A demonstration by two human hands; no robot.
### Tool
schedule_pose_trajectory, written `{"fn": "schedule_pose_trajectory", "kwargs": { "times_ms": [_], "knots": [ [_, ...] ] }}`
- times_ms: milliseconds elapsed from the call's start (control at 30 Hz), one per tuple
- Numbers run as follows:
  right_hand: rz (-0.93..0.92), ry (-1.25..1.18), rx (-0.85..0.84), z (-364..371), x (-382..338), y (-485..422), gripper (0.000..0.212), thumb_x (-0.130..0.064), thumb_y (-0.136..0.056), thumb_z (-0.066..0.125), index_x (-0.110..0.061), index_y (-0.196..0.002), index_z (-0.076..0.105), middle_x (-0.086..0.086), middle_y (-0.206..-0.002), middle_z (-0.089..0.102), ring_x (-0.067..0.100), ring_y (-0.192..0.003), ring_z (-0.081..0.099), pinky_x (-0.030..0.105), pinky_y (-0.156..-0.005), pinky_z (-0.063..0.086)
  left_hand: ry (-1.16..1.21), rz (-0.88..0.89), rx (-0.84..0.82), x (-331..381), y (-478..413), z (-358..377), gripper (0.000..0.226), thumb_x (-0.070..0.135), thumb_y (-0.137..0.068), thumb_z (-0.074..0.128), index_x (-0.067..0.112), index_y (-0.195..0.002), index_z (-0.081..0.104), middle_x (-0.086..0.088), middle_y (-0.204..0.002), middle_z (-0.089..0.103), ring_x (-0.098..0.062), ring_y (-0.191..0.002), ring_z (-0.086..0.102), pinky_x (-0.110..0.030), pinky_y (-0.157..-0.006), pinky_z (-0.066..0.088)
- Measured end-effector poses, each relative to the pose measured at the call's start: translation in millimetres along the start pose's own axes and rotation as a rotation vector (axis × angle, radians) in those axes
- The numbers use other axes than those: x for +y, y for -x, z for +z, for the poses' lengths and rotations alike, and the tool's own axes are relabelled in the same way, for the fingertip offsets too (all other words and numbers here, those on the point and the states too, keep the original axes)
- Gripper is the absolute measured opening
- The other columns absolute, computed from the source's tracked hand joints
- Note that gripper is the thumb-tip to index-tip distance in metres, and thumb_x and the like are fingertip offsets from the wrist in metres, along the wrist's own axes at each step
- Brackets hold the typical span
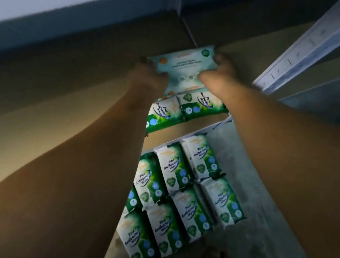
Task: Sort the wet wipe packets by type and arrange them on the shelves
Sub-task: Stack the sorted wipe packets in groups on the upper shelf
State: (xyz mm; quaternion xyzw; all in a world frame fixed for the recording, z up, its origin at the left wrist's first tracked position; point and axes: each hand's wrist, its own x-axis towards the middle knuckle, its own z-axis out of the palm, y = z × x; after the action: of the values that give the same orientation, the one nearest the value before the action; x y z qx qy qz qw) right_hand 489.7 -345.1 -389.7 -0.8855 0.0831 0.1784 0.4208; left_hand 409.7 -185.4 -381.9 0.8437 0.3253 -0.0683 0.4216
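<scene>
A pale teal wet wipe packet [181,65] lies flat at the back of the upper shelf, held from both ends. My left hand [148,73] grips its left end and my right hand [219,72] grips its right end. Just in front of it two green and white Pine Antibacterial packets [192,108] lie side by side on the same shelf. On the shelf below, several more Pine Antibacterial packets [180,187] stand in tidy rows. My fingertips are hidden behind the teal packet.
A brown cardboard wall [62,73] runs along the left of the shelves. A white slotted upright [304,51] rises at the right. The grey lower shelf surface [263,209] stretches right of the packets. The scene is dim.
</scene>
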Motion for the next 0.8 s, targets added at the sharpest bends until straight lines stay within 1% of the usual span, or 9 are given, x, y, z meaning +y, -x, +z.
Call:
{"fn": "schedule_pose_trajectory", "kwargs": {
  "times_ms": [33,100,167,267,333,400,567,700,800],
  "knots": [
    [0.018,-0.018,0.009,-0.9,-3.0,1.6,0.038,-0.011,-0.084,0.067,-0.026,-0.117,0.054,-0.007,-0.099,0.065,0.012,-0.081,0.066,0.017,-0.051,0.046,0.006,0.013,0.013,-2.4,-2.5,0.8,0.063,0.050,-0.085,0.064,0.007,-0.130,0.060,-0.011,-0.128,0.064,-0.027,-0.117,0.063,-0.025,-0.091,0.048],
    [0.064,-0.076,-0.017,-3.2,-6.8,3.3,0.044,-0.012,-0.081,0.066,-0.026,-0.118,0.046,-0.005,-0.098,0.064,0.015,-0.077,0.068,0.022,-0.053,0.050,0.113,-0.004,0.018,-8.4,-6.0,3.7,0.076,0.050,-0.077,0.070,0.004,-0.135,0.051,-0.007,-0.127,0.061,-0.022,-0.111,0.064,-0.026,-0.091,0.050],
    [0.099,-0.120,-0.060,-4.3,-9.0,4.5,0.052,-0.013,-0.079,0.067,-0.026,-0.122,0.041,-0.004,-0.098,0.062,0.017,-0.075,0.068,0.025,-0.053,0.052,0.230,-0.058,-0.010,-6.0,-3.0,3.8,0.069,0.035,-0.085,0.074,0.005,-0.140,0.044,-0.007,-0.127,0.059,-0.021,-0.109,0.063,-0.025,-0.087,0.049],
    [0.146,-0.160,-0.091,-6.1,-13.3,7.2,0.054,-0.015,-0.075,0.069,-0.022,-0.123,0.044,0.001,-0.099,0.065,0.021,-0.073,0.070,0.029,-0.052,0.056,0.271,-0.128,-0.056,-3.7,-6.2,3.4,0.058,0.030,-0.093,0.067,0.009,-0.142,0.044,-0.001,-0.125,0.057,-0.019,-0.105,0.061,-0.024,-0.076,0.049],
    [0.162,-0.187,-0.098,-6.5,-13.8,6.1,0.050,-0.015,-0.073,0.070,-0.020,-0.119,0.052,0.003,-0.100,0.069,0.021,-0.071,0.071,0.025,-0.046,0.053,0.285,-0.166,-0.113,-2.7,-12.3,-0.6,0.051,0.031,-0.093,0.065,0.010,-0.138,0.052,-0.003,-0.131,0.059,-0.023,-0.112,0.062,-0.031,-0.083,0.056],
    [0.129,-0.245,-0.069,-7.4,-13.2,7.1,0.044,-0.010,-0.077,0.069,-0.022,-0.116,0.053,0.000,-0.097,0.069,0.018,-0.071,0.070,0.022,-0.046,0.051,0.283,-0.173,-0.124,-4.4,-16.4,-7.0,0.048,0.032,-0.093,0.066,0.009,-0.134,0.058,-0.009,-0.135,0.061,-0.026,-0.121,0.061,-0.035,-0.094,0.054],
    [-0.009,-0.342,0.022,-6.0,-16.8,11.5,0.052,-0.012,-0.075,0.078,-0.022,-0.123,0.058,-0.004,-0.103,0.073,0.016,-0.086,0.073,0.030,-0.072,0.062,0.501,-0.040,0.072,-3.9,-5.4,-17.1,0.050,0.029,-0.080,0.078,0.020,-0.127,0.060,0.000,-0.119,0.068,-0.018,-0.104,0.068,-0.033,-0.083,0.058],
    [-0.077,-0.241,0.012,-17.7,-20.2,40.1,0.048,-0.021,-0.077,0.084,-0.026,-0.119,0.061,-0.013,-0.101,0.071,0.009,-0.087,0.071,0.023,-0.071,0.059,0.666,-0.059,0.087,-4.7,27.2,-31.2,0.044,0.029,-0.066,0.078,0.022,-0.108,0.066,0.003,-0.096,0.071,-0.015,-0.084,0.072,-0.047,-0.085,0.061],
    [-0.123,-0.135,0.023,-26.6,-20.8,80.1,0.067,-0.032,-0.069,0.087,-0.038,-0.128,0.057,-0.013,-0.108,0.072,0.011,-0.098,0.069,0.029,-0.088,0.057,0.775,-0.106,0.032,-11.3,64.7,-43.5,0.030,0.010,-0.081,0.079,0.019,-0.106,0.065,-0.003,-0.098,0.071,-0.012,-0.068,0.069,-0.046,-0.073,0.063]
  ]
}}
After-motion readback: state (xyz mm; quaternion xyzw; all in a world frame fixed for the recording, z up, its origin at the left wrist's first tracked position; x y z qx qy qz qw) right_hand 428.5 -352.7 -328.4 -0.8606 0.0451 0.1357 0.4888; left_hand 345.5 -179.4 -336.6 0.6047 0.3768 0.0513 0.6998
